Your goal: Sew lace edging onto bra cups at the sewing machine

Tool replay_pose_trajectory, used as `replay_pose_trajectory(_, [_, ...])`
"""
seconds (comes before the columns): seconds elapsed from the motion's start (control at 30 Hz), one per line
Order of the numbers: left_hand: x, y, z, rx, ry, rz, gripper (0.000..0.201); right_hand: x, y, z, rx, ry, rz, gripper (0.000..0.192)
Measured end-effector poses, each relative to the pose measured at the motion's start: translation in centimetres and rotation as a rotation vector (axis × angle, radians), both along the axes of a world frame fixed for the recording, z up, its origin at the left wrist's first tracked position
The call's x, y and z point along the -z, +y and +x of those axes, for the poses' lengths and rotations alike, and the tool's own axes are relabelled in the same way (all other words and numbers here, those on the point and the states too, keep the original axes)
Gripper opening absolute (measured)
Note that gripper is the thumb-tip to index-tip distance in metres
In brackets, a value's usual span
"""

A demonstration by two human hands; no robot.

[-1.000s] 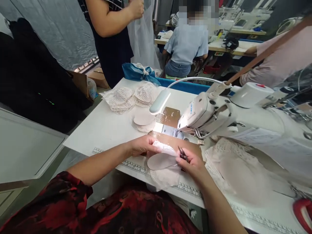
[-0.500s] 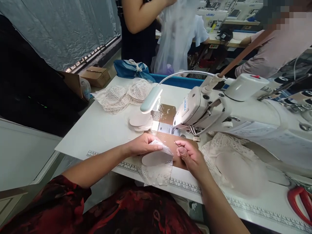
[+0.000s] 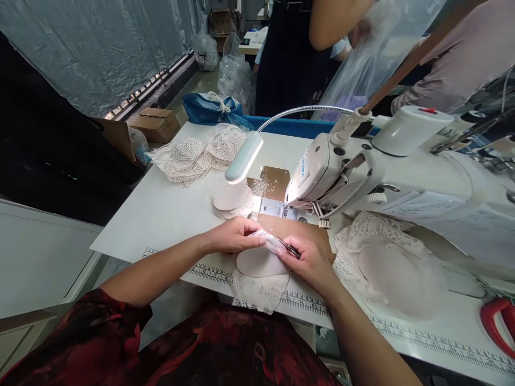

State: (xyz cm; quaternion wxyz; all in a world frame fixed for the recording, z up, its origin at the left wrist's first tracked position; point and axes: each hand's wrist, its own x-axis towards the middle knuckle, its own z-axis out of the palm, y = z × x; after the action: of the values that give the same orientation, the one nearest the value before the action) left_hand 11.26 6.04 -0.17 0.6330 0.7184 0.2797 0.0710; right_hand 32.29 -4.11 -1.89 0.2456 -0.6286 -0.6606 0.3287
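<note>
My left hand (image 3: 235, 236) pinches the top edge of a pale padded cup with lace trim (image 3: 259, 268) that lies at the near edge of the white sewing table (image 3: 161, 214). Lace from it hangs over the table's ruler strip. My right hand (image 3: 308, 260) holds small dark thread snips (image 3: 288, 247), their tips against the lace edge beside my left fingers. Both hands sit just in front of the sewing machine's needle area (image 3: 317, 212).
A white sewing machine (image 3: 402, 171) with a gooseneck lamp (image 3: 243, 158) fills the right. Lace cups are piled at far left (image 3: 197, 153) and at right (image 3: 386, 262). Red-handled scissors (image 3: 497, 327) lie far right. A person stands behind the table with a plastic bag (image 3: 374, 59).
My right hand moved left and closed in on the lace edge with the snips. The camera swung left; the standing person shifted right in view.
</note>
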Motion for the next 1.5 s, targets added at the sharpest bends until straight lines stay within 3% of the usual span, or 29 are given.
replay_pose_trajectory(0.07, [-1.1,0.9,-1.0,-0.029,0.094,0.165,0.033,0.1,-0.1,0.9,0.066,-0.143,-0.003,0.027])
replay_pose_trajectory(0.13, [-2.0,2.2,-2.0,-0.152,0.151,0.399,0.031,0.3,-0.3,1.7,0.214,-0.322,-0.011,0.023])
replay_pose_trajectory(0.2, [-2.5,3.9,-2.6,-0.303,0.212,0.642,0.031,0.5,-0.6,2.0,0.342,-0.440,0.043,0.032])
replay_pose_trajectory(0.23, [-2.4,4.8,-2.7,-0.350,0.251,0.734,0.033,0.6,-0.7,1.9,0.339,-0.454,0.098,0.036])
replay_pose_trajectory(0.3, [-1.9,6.6,-2.5,-0.369,0.334,0.813,0.042,0.7,-0.8,1.0,0.153,-0.417,0.219,0.039])
replay_pose_trajectory(0.4, [-0.6,8.6,-1.6,-0.335,0.406,0.697,0.059,0.5,-0.8,-0.5,-0.239,-0.381,0.250,0.042])
replay_pose_trajectory(0.5, [0.4,8.8,-1.0,-0.316,0.372,0.497,0.049,-0.4,-1.1,-0.4,-0.352,-0.344,0.141,0.035])
replay_pose_trajectory(0.6, [0.9,8.0,-0.9,-0.237,0.288,0.378,0.029,-1.5,-1.8,1.1,-0.309,-0.241,-0.016,0.025])
replay_pose_trajectory(0.7, [1.0,6.9,-0.9,-0.170,0.092,0.178,0.024,-2.1,-1.6,1.8,-0.128,-0.030,-0.099,0.018])
replay_pose_trajectory(0.77, [1.0,6.4,-0.8,-0.144,-0.006,0.072,0.023,-2.0,-0.6,1.5,0.051,0.122,-0.095,0.026])
replay_pose_trajectory(0.83, [0.9,6.1,-0.7,-0.121,-0.036,0.034,0.021,-1.4,0.8,0.7,0.144,0.220,-0.088,0.041])
replay_pose_trajectory(0.93, [0.9,6.0,-0.7,-0.088,-0.057,0.013,0.020,-0.2,2.9,-0.4,0.131,0.284,-0.091,0.055])
replay_pose_trajectory(1.03, [1.0,6.0,-0.8,-0.052,-0.066,0.041,0.017,0.6,3.8,-1.1,0.086,0.344,-0.100,0.040])
replay_pose_trajectory(1.2, [1.3,5.0,0.2,0.012,-0.107,0.310,0.047,1.1,3.4,-1.4,0.112,0.390,-0.110,0.031])
replay_pose_trajectory(1.27, [1.4,4.4,0.9,0.046,-0.101,0.364,0.049,1.0,3.2,-1.4,0.107,0.419,-0.100,0.030])
replay_pose_trajectory(1.37, [1.6,3.7,1.7,0.108,-0.066,0.270,0.035,0.9,3.0,-1.4,0.092,0.458,-0.086,0.029])
replay_pose_trajectory(1.5, [2.0,3.8,1.8,0.086,-0.083,0.033,0.029,0.9,2.8,-1.0,0.138,0.389,-0.059,0.032])
